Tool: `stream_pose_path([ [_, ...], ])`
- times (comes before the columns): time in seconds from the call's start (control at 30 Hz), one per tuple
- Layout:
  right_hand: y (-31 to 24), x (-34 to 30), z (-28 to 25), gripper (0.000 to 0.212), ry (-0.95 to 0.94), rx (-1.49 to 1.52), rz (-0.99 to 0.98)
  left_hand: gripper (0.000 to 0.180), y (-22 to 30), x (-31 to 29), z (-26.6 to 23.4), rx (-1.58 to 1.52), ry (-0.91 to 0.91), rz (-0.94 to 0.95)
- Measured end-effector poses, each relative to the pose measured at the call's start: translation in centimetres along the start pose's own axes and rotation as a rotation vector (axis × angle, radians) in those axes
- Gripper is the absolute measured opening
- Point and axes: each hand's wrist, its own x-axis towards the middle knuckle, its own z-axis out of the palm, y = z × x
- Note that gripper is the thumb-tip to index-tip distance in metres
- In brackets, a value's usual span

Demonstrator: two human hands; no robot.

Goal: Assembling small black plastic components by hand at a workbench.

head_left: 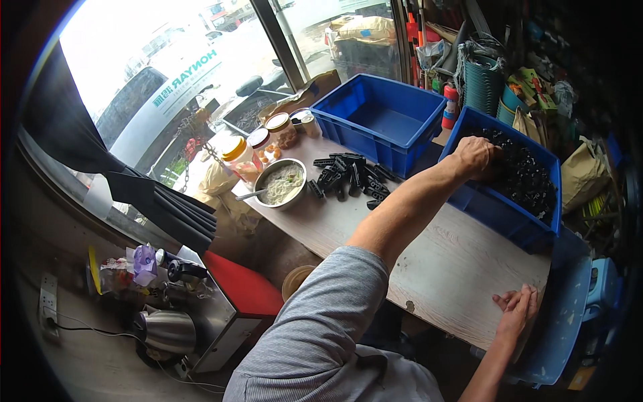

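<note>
My left hand (pixel 477 157) reaches across the table into the near blue bin (pixel 494 231), over a heap of small black parts (pixel 526 177). Its fingers point down among them and are hidden, so whether it grips one cannot be told. Near the right end of the table my right hand (pixel 517 309) rests with fingers loosely stretched and slightly apart, holding nothing. A loose pile of longer black plastic pieces (pixel 351 175) lies on the wood-look table (pixel 442 275), left of the bin.
A second blue bin (pixel 375 141) stands at the back. Left of the pile are a bowl of noodles (pixel 282 184) with a spoon and several lidded jars (pixel 241 161). A red-topped cabinet (pixel 244 288) with a metal kettle (pixel 167 331) stands at lower left.
</note>
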Motion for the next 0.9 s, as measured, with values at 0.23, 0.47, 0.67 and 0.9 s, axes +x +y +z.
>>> stream_pose_path([
  [0.23,0.8,0.4,-1.4,0.023,-0.028,0.017,0.019,0.028,2.2,-0.6,-2.0,-0.068,0.105,0.01],
  [0.47,1.2,1.0,-0.7,0.023,-0.061,0.098,0.028,0.028,0.3,-0.3,-1.0,-0.151,0.28,-0.022],
  [0.67,1.0,0.9,-1.1,0.021,-0.027,0.11,0.004,0.024,0.5,0.3,-1.0,-0.316,0.327,-0.082],
  [0.9,0.8,0.7,-1.1,0.018,-0.033,0.16,0.011,0.026,0.4,0.3,-1.0,-0.459,0.383,-0.126],
])
